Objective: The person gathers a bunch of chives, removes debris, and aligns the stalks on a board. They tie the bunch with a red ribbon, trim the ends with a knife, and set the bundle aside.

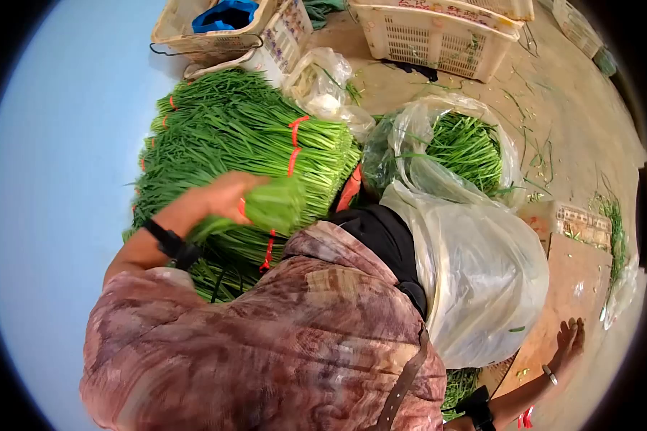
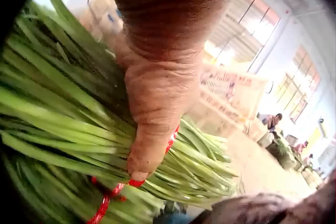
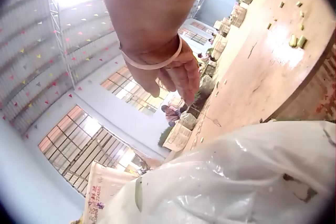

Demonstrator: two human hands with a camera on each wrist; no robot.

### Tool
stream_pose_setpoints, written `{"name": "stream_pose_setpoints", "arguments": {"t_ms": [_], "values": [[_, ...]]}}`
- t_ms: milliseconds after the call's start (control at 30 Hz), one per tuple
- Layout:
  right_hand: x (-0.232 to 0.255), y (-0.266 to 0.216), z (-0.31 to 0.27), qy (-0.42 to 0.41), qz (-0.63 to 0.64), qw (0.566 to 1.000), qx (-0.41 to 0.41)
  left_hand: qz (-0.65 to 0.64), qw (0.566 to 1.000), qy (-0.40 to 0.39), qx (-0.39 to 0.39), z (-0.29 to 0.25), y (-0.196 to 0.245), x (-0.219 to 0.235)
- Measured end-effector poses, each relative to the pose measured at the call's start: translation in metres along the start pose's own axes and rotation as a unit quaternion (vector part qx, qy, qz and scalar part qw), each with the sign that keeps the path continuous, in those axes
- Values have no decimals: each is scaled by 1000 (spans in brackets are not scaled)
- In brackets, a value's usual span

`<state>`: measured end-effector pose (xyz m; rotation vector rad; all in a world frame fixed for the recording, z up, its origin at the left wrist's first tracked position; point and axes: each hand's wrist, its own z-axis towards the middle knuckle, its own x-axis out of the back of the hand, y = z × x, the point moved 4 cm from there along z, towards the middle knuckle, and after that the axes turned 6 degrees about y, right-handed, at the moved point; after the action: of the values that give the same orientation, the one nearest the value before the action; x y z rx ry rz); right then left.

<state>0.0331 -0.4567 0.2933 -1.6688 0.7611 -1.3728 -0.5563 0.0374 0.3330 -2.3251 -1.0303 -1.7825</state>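
1. Floor strewn with green scraps filled the head view's right; the left hand gripped a bundle over the pile, cut ends pointing right. The right hand was well apart from it.
2. Left wrist view: the bundle's long axis ran crosswise, leaves left, stems right; the thumb pressed beside its red tie.
3. Right wrist view: the right hand's fingers hung relaxed beyond the plastic, holding nothing visible.

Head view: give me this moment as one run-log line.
left hand: grips red-tied bunch at pile | right hand: nothing held, near board | plastic sheet: across lap
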Motion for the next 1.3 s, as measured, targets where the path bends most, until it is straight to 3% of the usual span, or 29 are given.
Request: {"name": "stream_pose_setpoints", "arguments": {"t_ms": [67,133,233,367,433,567,600,633,667,700,733,767,833,900,933,1000,1100,1167,1200,1233,1267,1300], "values": [[2,5,-11,-4,-7,1000,1,116,991,-71,15,18,-5,-46],[-3,-6,-30,-4,-55,998,-7,137,987,-78,27,40,-16,-65],[-2,23,-41,-14,-39,998,-48,154,986,-66,24,42,-25,-67],[-5,56,-57,-2,-33,993,-112,161,978,-124,43,43,-18,-64],[-5,65,-64,-9,-43,993,-113,217,976,-15,-13,41,-12,-63],[-7,77,-82,-1,35,990,-134,166,985,20,-49,43,-30,-65],[-15,63,-94,60,82,984,-146,176,980,30,-82,50,-30,-66],[-18,47,-102,69,55,983,-162,157,981,53,-97,52,-28,-65],[-16,47,-102,59,9,989,-134,170,984,21,-57,50,-34,-70],[-15,52,-102,79,9,987,-142,173,981,39,-85,46,-61,-83],[-12,56,-102,97,-33,990,-95,209,977,-20,-29,53,-55,-81],[-10,51,-104,111,-53,990,-73,270,962,-24,-27,57,-55,-86],[-2,72,-110,157,58,979,-114,280,959,4,-34,68,-18,-83],[44,113,-123,269,-22,962,-23,280,958,9,-59,83,22,-77],[59,117,-134,301,-32,952,-42,282,956,-9,-76,96,30,-72],[86,128,-156,421,67,894,-136,286,950,-64,-106,119,43,-54],[128,160,-183,514,86,833,-187,297,921,-204,-152,165,58,-25],[149,183,-179,531,95,816,-207,325,892,-262,-175,211,89,-12],[159,194,-173,539,105,805,-224,378,887,-258,-69,240,108,-6],[164,195,-164,542,106,802,-226,390,887,-228,-99,268,143,-5],[169,193,-153,550,91,789,-260,309,927,-134,-161,290,168,-3],[174,194,-143,555,77,775,-293,313,923,-110,-196,307,215,-3]]}}
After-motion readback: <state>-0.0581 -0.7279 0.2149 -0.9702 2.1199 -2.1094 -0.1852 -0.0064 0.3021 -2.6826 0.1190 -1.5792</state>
